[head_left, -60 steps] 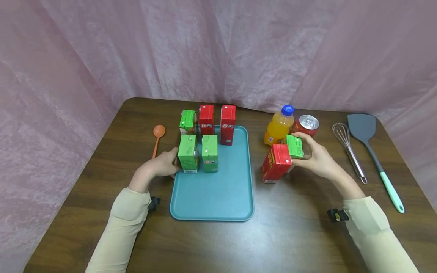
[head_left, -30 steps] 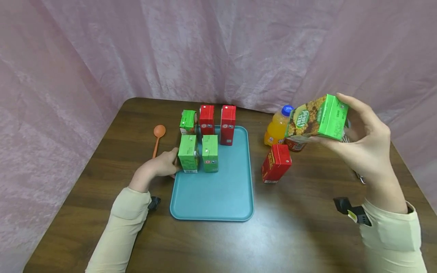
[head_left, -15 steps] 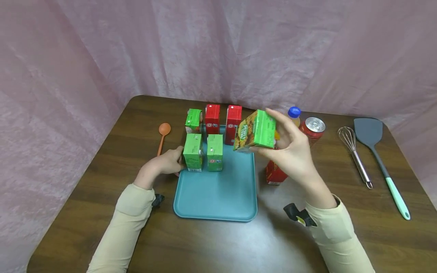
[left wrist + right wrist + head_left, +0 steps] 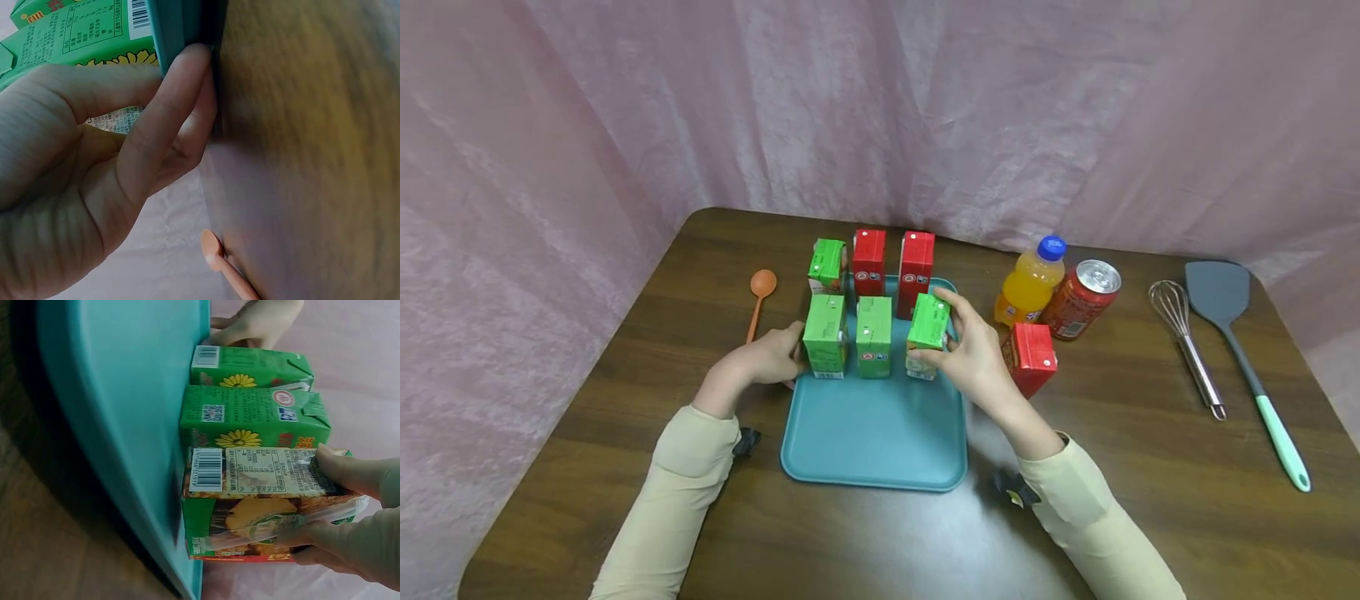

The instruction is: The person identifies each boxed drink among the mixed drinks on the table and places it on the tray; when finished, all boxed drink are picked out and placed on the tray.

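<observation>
My left hand pinches the left rim of the blue-green tray, its thumb against the rim's inner side in the left wrist view. My right hand holds a green drink carton with pineapple pictures, thumb and fingers on opposite sides. In the right wrist view this carton stands upright at the tray surface, beside two green cartons with yellow flowers. Those are the middle flower carton and the left flower carton. Behind stand two red cartons and a smaller green carton.
Right of the tray stand a red carton, an orange drink bottle with a blue cap and a red can. Farther right lie a whisk and a spatula. An orange spoon lies left of the tray.
My right hand has lifted the pineapple carton from beside the red carton, swung it through the air leftward and lowered it to the tray. My left hand stays at the rim.
</observation>
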